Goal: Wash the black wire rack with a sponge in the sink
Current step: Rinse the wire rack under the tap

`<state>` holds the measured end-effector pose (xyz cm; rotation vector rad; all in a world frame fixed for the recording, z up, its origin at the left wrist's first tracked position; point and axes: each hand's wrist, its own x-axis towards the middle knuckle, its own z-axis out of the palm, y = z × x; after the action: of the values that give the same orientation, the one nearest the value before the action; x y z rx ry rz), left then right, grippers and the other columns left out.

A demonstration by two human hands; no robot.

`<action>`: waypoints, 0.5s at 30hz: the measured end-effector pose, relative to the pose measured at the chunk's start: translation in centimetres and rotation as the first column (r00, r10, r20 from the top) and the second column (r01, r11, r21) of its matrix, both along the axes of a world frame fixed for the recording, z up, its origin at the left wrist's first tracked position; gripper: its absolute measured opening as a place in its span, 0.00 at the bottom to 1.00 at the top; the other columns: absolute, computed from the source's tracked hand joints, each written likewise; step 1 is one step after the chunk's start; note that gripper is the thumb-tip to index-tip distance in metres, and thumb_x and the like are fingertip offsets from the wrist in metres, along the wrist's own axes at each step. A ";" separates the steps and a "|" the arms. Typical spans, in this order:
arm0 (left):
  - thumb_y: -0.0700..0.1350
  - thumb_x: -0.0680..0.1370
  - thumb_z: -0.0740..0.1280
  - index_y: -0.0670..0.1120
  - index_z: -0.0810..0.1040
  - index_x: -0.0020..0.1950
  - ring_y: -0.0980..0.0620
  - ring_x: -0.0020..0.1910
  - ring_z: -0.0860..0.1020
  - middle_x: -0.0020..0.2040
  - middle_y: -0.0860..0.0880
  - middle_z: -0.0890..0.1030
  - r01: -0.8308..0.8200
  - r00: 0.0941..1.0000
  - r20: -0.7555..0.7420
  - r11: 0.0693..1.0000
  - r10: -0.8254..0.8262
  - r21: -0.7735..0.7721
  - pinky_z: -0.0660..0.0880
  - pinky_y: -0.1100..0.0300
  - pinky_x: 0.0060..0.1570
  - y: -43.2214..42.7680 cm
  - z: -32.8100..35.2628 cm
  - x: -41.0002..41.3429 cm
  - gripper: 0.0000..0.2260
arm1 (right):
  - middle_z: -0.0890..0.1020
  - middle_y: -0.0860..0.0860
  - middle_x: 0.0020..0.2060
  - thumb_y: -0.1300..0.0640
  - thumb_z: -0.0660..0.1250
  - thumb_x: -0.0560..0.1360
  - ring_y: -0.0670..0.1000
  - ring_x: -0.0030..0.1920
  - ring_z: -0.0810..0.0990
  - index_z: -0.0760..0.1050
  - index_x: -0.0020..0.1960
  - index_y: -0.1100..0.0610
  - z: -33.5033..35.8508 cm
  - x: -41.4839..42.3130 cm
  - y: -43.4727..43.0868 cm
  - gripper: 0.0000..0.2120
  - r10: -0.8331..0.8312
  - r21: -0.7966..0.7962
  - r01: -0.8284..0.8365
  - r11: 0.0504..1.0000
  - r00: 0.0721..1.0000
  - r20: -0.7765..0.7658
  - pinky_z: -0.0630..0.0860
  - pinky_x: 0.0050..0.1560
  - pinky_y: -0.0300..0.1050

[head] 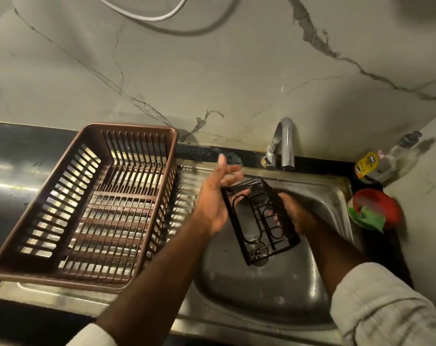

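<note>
I'm watching the black wire rack tilt over the round steel sink. The right hand curls round its edge and the left hand lies splayed, seemingly just propping it. One-handed on wet wire, it could slip. The green sponge sits well apart.

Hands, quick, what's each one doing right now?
Left hand: open, fingers straight, against the black wire rack.
Right hand: gripping the rack's right side.

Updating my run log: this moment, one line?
black wire rack: over sink; left hand: open, touching it; right hand: grips it; sponge: at red bowl
</note>
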<state>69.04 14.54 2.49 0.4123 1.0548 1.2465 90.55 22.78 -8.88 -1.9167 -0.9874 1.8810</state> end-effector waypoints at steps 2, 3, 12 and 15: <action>0.52 0.81 0.67 0.40 0.77 0.63 0.45 0.59 0.81 0.60 0.44 0.81 -0.017 0.994 -0.104 1.000 0.018 0.005 0.77 0.44 0.65 0.5 0.4 1.5 0.18 | 0.80 0.49 0.47 0.36 0.55 0.79 0.45 0.37 0.81 0.76 0.58 0.52 -1.0 0.4 -0.5 0.23 -0.007 -0.024 0.006 1.000 0.999 -0.046 0.77 0.35 0.39; 0.45 0.81 0.67 0.40 0.77 0.60 0.46 0.56 0.81 0.57 0.45 0.81 -0.017 0.989 -0.146 1.000 0.017 0.001 0.77 0.44 0.63 0.9 0.5 2.1 0.11 | 0.80 0.51 0.46 0.36 0.56 0.80 0.49 0.38 0.80 0.77 0.58 0.54 -0.6 0.3 -0.7 0.24 0.005 -0.073 -0.010 0.997 0.997 -0.073 0.78 0.36 0.41; 0.33 0.80 0.66 0.40 0.80 0.48 0.45 0.43 0.84 0.46 0.42 0.84 0.108 0.879 -0.467 0.994 -0.101 -0.012 0.83 0.54 0.44 4.3 -0.3 4.7 0.05 | 0.76 0.61 0.67 0.40 0.47 0.84 0.59 0.58 0.77 0.70 0.73 0.59 0.9 -0.4 -0.4 0.29 -0.164 -0.164 0.136 0.977 0.971 -0.174 0.76 0.47 0.52; 0.34 0.81 0.65 0.40 0.80 0.49 0.50 0.41 0.84 0.43 0.44 0.84 0.044 0.903 -0.426 0.998 -0.057 -0.039 0.82 0.60 0.41 5.1 0.0 4.3 0.05 | 0.75 0.59 0.68 0.36 0.50 0.82 0.59 0.63 0.76 0.68 0.74 0.56 1.5 -0.5 0.3 0.31 -0.129 -0.219 0.088 0.972 0.975 -0.183 0.75 0.54 0.55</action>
<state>73.39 19.63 2.49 0.7095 1.4224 1.1167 90.05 23.05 -7.42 -1.8078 -0.6331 2.1316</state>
